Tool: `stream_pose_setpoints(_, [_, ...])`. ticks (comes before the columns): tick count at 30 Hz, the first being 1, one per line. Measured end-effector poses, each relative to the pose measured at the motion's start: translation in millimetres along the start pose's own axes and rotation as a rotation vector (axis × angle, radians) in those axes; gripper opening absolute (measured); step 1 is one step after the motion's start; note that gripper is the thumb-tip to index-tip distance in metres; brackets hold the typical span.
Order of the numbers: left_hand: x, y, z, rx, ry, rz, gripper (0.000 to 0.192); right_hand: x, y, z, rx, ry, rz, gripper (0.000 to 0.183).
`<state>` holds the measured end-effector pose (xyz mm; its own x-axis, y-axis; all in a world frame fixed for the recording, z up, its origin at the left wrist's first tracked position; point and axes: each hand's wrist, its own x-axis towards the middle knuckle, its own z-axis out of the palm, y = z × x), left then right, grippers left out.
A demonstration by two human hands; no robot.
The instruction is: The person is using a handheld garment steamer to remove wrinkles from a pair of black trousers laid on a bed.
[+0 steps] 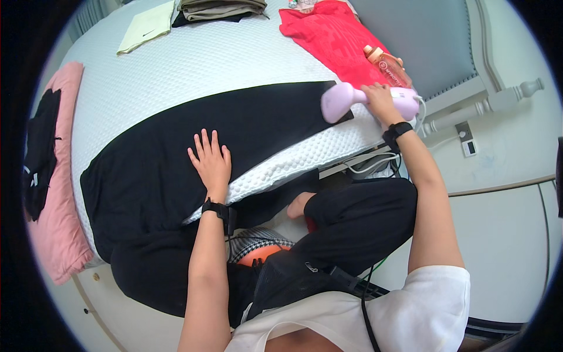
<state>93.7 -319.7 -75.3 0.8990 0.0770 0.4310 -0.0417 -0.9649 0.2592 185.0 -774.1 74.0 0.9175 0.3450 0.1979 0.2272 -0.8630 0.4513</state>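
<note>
Black trousers (176,132) lie spread across a white quilted mattress (105,83), one leg flat on top and another part hanging over the near edge. My left hand (211,163) rests palm down on the black cloth, fingers spread and holding nothing. In my right hand (379,100) is a pink handheld garment steamer (404,102), gripped at its handle. The steamer's wide head (338,103) is over the trouser leg's hem end; whether it touches the cloth I cannot tell. A white cord (423,112) runs from the steamer's base.
A red garment (330,39) and a bottle (389,68) lie by the padded headboard (418,39). Folded clothes (220,9) and a cream folded garment (147,28) sit farther back. Left is a pink quilt (66,132) bearing a black garment (42,154). A wall socket (464,134) is at right.
</note>
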Motion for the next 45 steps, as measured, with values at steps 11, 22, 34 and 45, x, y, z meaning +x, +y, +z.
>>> stream_pose_setpoints(11, [0.1, -6.4, -1.0, -0.001, -0.005, -0.008, 0.043, 35.2, -99.7, -39.9, 0.085, -0.001, -0.266, 0.021])
stream_pose_setpoints(22, [-0.7, -3.5, 0.0, -0.025, 0.016, -0.010, 0.042, -3.9, -6.8, -5.5, -0.057, -0.050, -0.085, 0.026])
stream_pose_setpoints(34, [-0.4, -4.2, -2.3, -0.019, 0.000, -0.019, 0.042, -28.4, 21.1, -4.0, -0.088, -0.163, 0.001, 0.033])
stream_pose_setpoints(45, [-0.7, -3.2, -3.6, -0.020, -0.069, -0.036, 0.043, -31.2, 35.8, 7.7, -0.154, -0.175, 0.030, 0.015])
